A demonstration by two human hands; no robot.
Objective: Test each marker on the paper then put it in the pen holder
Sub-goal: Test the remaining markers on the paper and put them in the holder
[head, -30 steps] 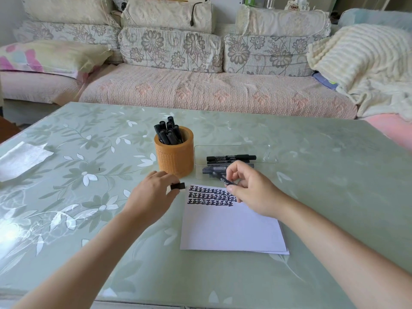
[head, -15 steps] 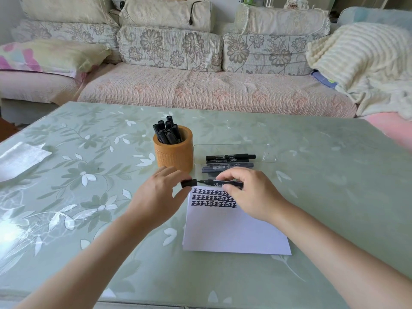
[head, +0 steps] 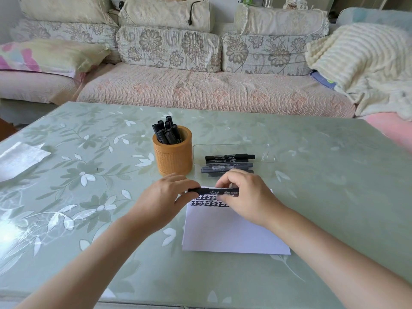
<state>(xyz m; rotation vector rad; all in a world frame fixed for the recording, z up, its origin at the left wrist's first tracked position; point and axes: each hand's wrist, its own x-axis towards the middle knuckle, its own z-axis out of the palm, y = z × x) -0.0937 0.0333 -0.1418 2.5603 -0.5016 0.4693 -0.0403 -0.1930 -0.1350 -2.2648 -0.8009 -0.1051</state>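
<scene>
Black marker (head: pixel 219 191) held level just above the top edge of the paper (head: pixel 234 233), near the pen holder (head: pixel 174 157). Right hand (head: pixel 247 197) pinches the barrel between thumb and fingertips; left hand (head: pixel 165 201) pinches the cap (head: pixel 194 190) at the marker's left end. Cap meets barrel; whether it is clicked fully home cannot be told. Judgement: light, stiff plastic, smooth and a little slick, not fragile; best taken mid-barrel, well back from the nib, so it can be stood on end in the holder. Holder crowded with capped markers (head: pixel 167 132), so the drop-in may need a gap picked. Paper carries rows of dark test marks, partly covered by fingers and marker. Behind, a clear tray (head: pixel 265 152) on the table (head: pixel 334 197) with a few more markers (head: pixel 229 156); the lower ones are blurred through the plastic and partly hidden by the right hand, count uncertain. White folded sheet (head: pixel 20 157) at far left, its edge cut off
</scene>
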